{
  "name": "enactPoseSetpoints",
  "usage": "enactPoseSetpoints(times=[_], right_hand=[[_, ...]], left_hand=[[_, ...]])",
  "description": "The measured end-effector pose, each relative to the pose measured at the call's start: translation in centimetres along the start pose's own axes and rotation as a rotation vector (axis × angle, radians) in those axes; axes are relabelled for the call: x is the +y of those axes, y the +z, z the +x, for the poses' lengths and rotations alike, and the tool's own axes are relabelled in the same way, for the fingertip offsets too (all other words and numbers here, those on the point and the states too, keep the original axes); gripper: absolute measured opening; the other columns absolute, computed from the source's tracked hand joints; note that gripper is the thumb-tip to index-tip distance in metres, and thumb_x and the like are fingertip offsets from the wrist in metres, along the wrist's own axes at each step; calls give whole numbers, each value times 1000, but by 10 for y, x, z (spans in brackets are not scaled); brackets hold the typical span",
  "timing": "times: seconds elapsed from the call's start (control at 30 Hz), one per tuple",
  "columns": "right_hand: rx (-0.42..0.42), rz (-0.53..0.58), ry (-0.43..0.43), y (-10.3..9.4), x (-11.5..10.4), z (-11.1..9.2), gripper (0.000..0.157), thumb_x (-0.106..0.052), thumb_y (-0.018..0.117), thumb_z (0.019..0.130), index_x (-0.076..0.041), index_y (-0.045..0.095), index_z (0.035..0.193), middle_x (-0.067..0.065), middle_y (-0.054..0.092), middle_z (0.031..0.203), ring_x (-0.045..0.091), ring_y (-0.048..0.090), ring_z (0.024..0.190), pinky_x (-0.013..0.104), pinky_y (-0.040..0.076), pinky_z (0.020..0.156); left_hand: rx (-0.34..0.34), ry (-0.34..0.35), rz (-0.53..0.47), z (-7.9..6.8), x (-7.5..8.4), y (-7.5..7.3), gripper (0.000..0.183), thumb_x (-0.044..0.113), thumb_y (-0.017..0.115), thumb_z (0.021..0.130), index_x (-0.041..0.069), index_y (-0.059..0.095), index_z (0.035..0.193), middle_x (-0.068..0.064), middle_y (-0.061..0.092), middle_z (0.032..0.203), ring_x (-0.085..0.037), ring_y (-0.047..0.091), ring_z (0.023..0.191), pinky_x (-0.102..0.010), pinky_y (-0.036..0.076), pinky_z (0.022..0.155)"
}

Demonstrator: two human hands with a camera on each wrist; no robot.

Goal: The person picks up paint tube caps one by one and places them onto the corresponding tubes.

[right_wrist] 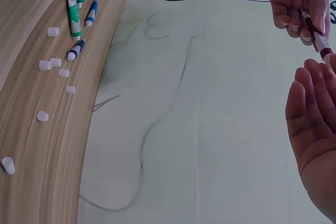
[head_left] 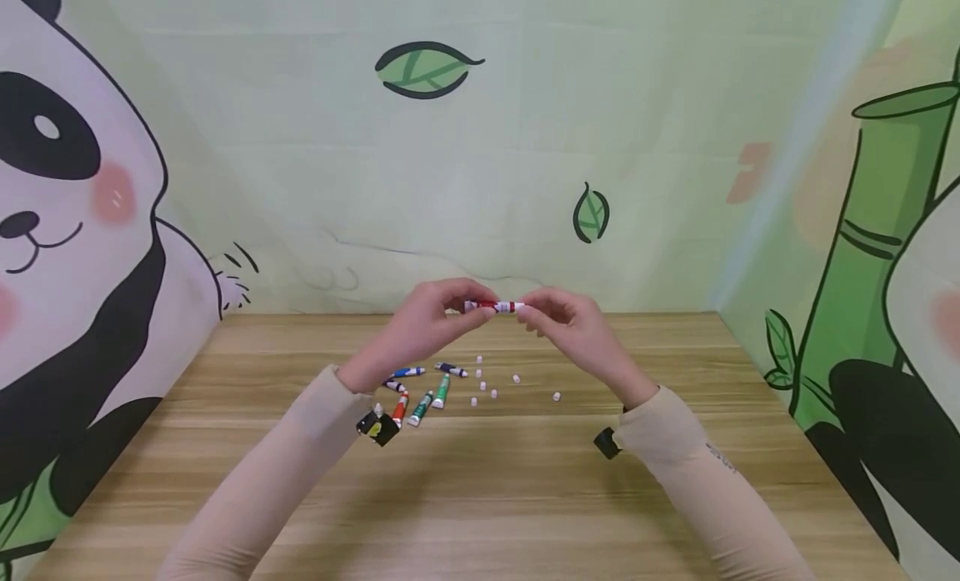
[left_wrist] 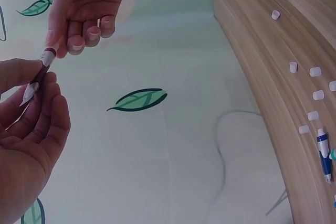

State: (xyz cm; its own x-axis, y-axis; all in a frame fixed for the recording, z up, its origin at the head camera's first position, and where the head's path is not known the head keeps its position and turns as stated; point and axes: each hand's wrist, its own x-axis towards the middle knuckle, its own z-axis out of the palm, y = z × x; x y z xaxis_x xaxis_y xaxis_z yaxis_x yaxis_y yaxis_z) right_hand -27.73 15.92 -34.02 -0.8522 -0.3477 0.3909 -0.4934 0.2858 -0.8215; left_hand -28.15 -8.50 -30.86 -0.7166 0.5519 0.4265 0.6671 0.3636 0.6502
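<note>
Above the table's far edge, both hands hold one small dark red and white paint tube (head_left: 506,307), lying level in the head view. The left hand (head_left: 431,318) pinches its body between thumb and fingers; in the left wrist view the tube's flat crimped end (left_wrist: 29,95) shows beside the fingers. At the other end, the right hand (head_left: 577,327) pinches the tip with thumb and forefinger. Those fingertips hide the tip, so I cannot tell whether a cap is on it. The right hand's other fingers (left_wrist: 93,34) hang loosely curled in the left wrist view.
On the wooden table (head_left: 510,498) lie several paint tubes: green (head_left: 441,392), dark green (head_left: 421,408), orange-red (head_left: 401,408) and blue (head_left: 408,372). Several small white caps (head_left: 516,379) are scattered to their right. A printed cloth backdrop (head_left: 517,147) stands behind the table.
</note>
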Motion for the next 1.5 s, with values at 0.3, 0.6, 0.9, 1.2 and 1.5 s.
enactPoseSetpoints(times=[0.3,0.6,0.9,1.2,1.5], right_hand=[[-40,-57,-108,3,-2,3,13,-16,55,105,-6,63,107,8,64,89,25,60,82,33,54,71],[-27,-109,-125,5,-2,4,15,-16,53,106,-7,64,101,4,55,79,20,44,63,28,37,55],[1,-95,-72,4,4,-2,16,-20,55,105,-9,66,102,5,57,81,31,51,73,31,43,62],[44,-98,4,1,10,-11,19,-23,59,104,-6,67,105,14,61,85,25,55,76,30,47,64],[49,-81,126,0,20,-21,28,-31,69,97,-5,75,107,7,74,93,21,67,85,36,55,75]], left_hand=[[11,116,63,2,0,3,18,13,68,97,8,72,114,2,72,107,-11,64,93,-33,53,86],[18,132,99,2,-5,6,19,11,69,96,6,72,114,0,72,107,-11,65,94,-32,54,87],[-2,11,65,1,-6,8,21,21,69,97,9,72,114,3,71,98,-14,60,77,-32,51,67],[6,-152,-42,-6,-12,9,21,25,69,97,11,72,113,1,71,93,-17,66,82,-36,54,74],[11,-242,-142,-16,-29,28,19,23,71,96,12,72,111,0,72,93,-18,59,74,-30,50,63]])
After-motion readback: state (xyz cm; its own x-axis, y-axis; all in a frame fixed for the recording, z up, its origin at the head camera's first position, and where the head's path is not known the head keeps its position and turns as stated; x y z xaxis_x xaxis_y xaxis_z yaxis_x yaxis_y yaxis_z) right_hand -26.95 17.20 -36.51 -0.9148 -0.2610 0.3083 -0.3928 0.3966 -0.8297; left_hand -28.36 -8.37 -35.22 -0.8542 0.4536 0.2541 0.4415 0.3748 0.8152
